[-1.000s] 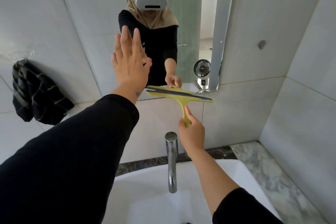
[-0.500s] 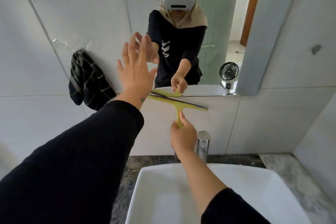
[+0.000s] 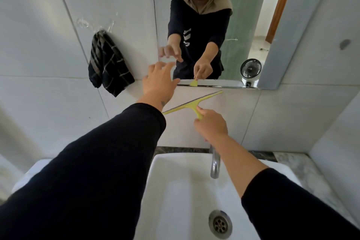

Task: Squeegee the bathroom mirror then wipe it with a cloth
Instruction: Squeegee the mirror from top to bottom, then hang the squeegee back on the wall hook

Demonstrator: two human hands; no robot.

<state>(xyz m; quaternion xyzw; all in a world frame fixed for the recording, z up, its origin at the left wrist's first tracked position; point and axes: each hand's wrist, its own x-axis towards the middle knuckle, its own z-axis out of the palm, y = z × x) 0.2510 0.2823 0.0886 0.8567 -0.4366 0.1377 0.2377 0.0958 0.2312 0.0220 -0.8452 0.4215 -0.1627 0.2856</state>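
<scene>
The bathroom mirror (image 3: 251, 15) hangs on the tiled wall above the basin. My right hand (image 3: 211, 124) grips the handle of a yellow-green squeegee (image 3: 191, 103). Its blade is tilted, right end up, over the tile just below the mirror's lower edge. My left hand (image 3: 157, 84) is held out with fingers spread, at the mirror's lower left corner, holding nothing. A dark checked cloth (image 3: 108, 66) hangs on the wall to the left of the mirror, a little left of my left hand.
A white basin (image 3: 175, 191) with a chrome tap (image 3: 214, 163) and a drain (image 3: 220, 224) lies below my arms. A marble counter (image 3: 296, 165) runs to the right. The mirror reflects a person with a headset and a small fan (image 3: 250, 70). A side wall closes in at the right.
My right hand has brought the squeegee down off the mirror onto the tile and tilted it. My left hand has dropped lower and leftwards. The view has tipped down over the basin.
</scene>
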